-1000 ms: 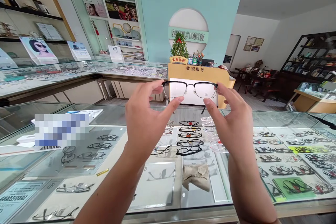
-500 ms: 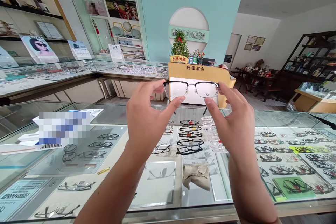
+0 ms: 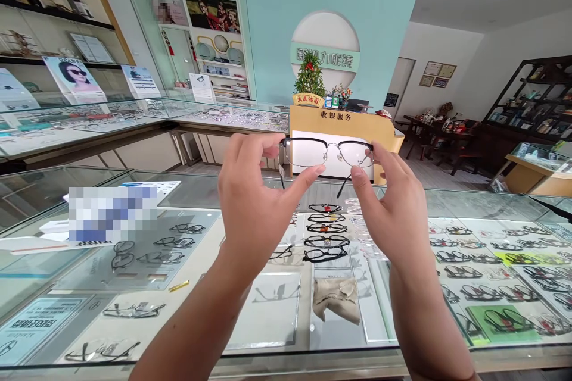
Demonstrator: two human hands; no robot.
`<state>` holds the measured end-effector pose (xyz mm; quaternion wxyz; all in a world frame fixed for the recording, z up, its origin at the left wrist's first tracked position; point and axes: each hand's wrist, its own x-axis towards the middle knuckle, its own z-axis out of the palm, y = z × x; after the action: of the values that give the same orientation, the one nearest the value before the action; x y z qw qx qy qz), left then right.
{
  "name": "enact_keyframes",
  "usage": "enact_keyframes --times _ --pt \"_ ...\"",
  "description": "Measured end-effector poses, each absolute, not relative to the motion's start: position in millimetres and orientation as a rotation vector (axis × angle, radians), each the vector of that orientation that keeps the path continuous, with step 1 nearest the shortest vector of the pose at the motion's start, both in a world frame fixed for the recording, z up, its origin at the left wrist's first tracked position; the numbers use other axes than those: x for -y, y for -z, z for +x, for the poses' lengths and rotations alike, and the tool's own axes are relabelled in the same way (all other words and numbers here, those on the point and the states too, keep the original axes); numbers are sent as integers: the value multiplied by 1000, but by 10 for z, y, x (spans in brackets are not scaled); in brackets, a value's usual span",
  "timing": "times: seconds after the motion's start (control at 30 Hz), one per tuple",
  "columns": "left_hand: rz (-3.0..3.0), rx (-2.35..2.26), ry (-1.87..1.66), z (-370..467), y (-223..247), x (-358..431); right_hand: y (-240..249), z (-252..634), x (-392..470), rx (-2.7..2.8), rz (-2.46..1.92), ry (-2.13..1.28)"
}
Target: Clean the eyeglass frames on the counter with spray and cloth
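The glasses (image 3: pixel 333 144) have thick black upper rims, thin metal lower rims and clear lenses, with a small printed mark on the lens at the right-hand end and pale nose pads beside the bridge. Their dark temples point away, tips hanging lower, and a small white tag hangs by the left one. They are held up in the air above the glass-topped surface (image 3: pixel 348 360), between the two hands, with a white panel (image 3: pixel 333 171) well behind them. The left hand (image 3: pixel 254 190) has its fingers pinching the left end of the frame near the hinge, and the right hand (image 3: pixel 397 202) pinches the opposite end in the same way. Both thumbs reach inward beneath the lower rims; whether their tips touch is hard to tell. Under the glass, below the held pair, lie a column of dark frames (image 3: pixel 325 241) and a beige pouch (image 3: pixel 336 299). Compared with half a second ago, the glasses have turned slightly: the left lens looks wider, the right one narrower, and the right temple slants further inward, while both grips remain the same.
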<state>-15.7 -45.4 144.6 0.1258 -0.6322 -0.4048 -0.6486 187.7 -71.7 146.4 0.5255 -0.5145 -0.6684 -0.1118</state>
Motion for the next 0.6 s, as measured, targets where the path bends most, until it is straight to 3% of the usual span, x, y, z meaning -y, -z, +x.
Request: enact_keyframes --times 0.6 --pt "-1900 1210 1958 -177 -1451 395 -1469 1847 722 1559 -1212 375"
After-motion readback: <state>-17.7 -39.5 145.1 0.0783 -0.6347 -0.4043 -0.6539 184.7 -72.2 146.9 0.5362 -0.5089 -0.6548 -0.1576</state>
